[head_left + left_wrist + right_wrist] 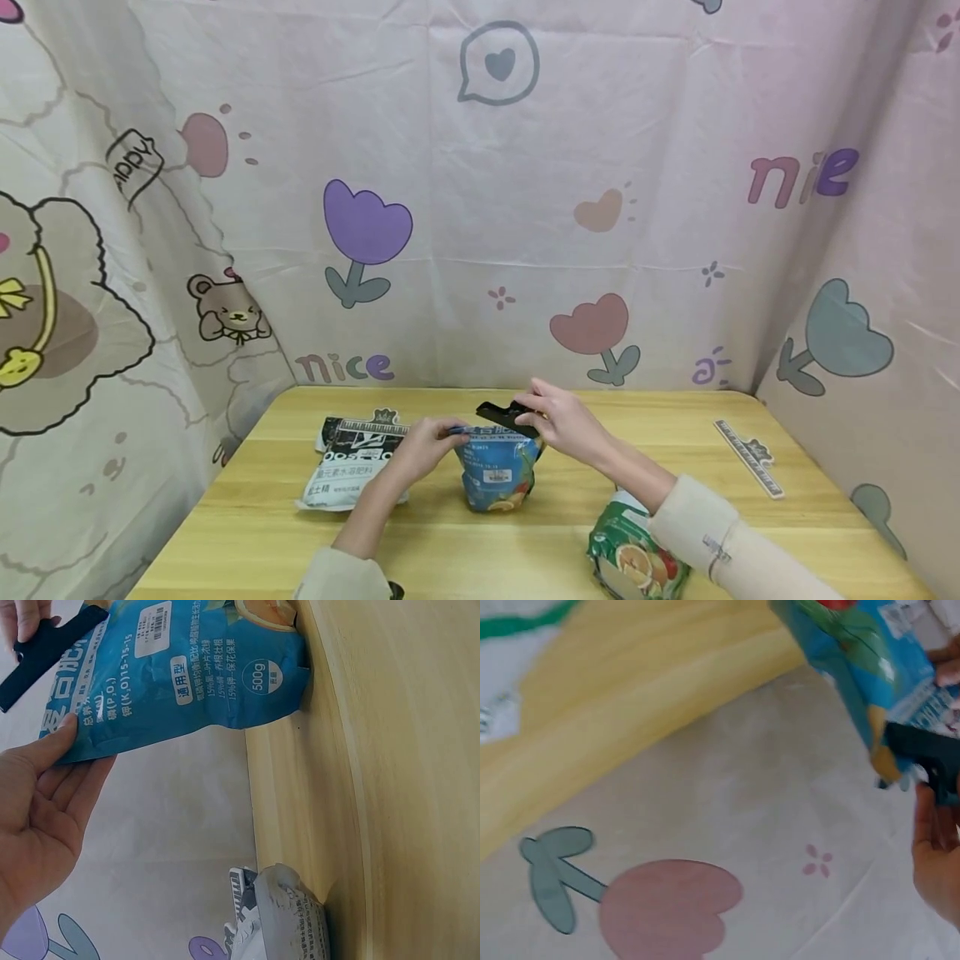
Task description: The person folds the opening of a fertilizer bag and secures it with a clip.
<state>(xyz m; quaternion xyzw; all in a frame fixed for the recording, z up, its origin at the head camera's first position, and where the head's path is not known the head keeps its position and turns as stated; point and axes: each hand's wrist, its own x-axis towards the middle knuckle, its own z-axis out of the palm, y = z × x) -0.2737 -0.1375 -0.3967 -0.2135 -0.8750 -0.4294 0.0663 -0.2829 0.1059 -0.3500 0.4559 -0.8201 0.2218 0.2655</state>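
Observation:
A blue fertilizer bag (487, 458) marked 500g stands upright on the wooden table. My left hand (422, 450) pinches its top left corner between thumb and fingers, as the left wrist view shows closely. In my right hand (558, 419) is a wide black clip (504, 415), gripped by its handle. The clip lies along the bag's top edge near the right side, and in the left wrist view the clip (51, 651) overlaps the strip beside the printed title. The right wrist view is blurred and catches the black clip (924, 750) at the bag's corner.
Left of the blue bag lies a white and black bag (341, 475) with a crowned ruler-like clip (375, 425) across its top. A green bag (633, 550) with fruit pictures sits near the right forearm. Another ruler-like clip (750, 458) lies at the table's right. Printed cloth hangs behind.

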